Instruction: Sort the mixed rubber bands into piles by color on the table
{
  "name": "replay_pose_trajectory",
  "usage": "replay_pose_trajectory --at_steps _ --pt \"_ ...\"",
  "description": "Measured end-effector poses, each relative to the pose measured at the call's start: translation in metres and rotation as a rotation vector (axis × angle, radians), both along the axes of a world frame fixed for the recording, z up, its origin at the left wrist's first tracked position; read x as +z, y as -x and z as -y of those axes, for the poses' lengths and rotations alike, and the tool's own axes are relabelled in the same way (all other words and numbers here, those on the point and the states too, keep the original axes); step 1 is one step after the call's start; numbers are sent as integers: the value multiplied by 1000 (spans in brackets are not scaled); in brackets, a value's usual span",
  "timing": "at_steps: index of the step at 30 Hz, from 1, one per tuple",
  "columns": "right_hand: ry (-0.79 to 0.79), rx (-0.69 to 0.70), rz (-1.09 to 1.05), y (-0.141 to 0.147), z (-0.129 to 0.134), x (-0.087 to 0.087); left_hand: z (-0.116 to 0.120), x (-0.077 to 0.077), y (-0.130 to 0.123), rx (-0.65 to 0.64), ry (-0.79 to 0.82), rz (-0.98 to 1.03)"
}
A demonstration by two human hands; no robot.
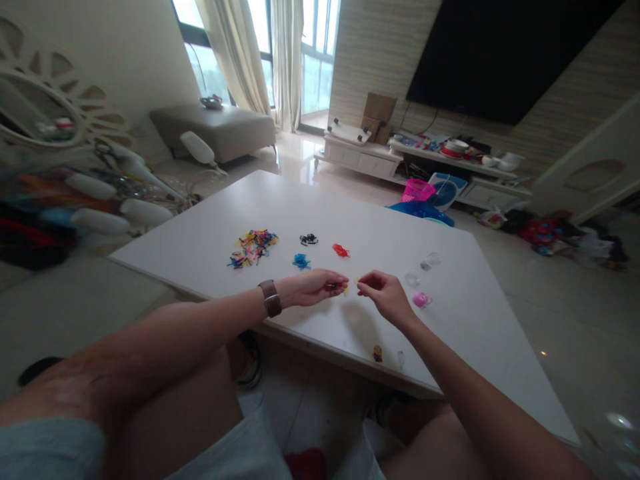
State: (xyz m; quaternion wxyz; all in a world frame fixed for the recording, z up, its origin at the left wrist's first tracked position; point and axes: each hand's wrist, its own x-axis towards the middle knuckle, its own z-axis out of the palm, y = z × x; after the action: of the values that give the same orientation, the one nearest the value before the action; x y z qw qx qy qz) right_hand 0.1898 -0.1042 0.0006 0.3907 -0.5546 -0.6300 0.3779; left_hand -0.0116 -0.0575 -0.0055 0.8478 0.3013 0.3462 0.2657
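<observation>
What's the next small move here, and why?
Probably lower the right hand and set the yellowish piece that seems pinched there onto the table, apart from the red pile: that pile, the black pile and the blue pile each lie separate, by colour.

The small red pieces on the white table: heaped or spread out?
Heaped: the small red pieces lie in one pile, apart from the small blue pieces.

Small dark-and-yellow item point(331, 286) in the bare left hand point(313, 289): was partly hidden, too tiny to identify.
Wide black television point(500, 53): was cut off at the top.
Round white-framed mirror point(31, 110): ran past the left edge.
</observation>
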Motion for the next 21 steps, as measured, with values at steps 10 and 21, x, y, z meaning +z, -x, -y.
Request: replay_pose_trajectory --at_steps 10,21 --pt "47 8 277 -12 -39 -49 -24 -5 9 150 -48 -83" --pt "139 -83 217 -7 -51 -62 -24 0 15 192 91 -60"
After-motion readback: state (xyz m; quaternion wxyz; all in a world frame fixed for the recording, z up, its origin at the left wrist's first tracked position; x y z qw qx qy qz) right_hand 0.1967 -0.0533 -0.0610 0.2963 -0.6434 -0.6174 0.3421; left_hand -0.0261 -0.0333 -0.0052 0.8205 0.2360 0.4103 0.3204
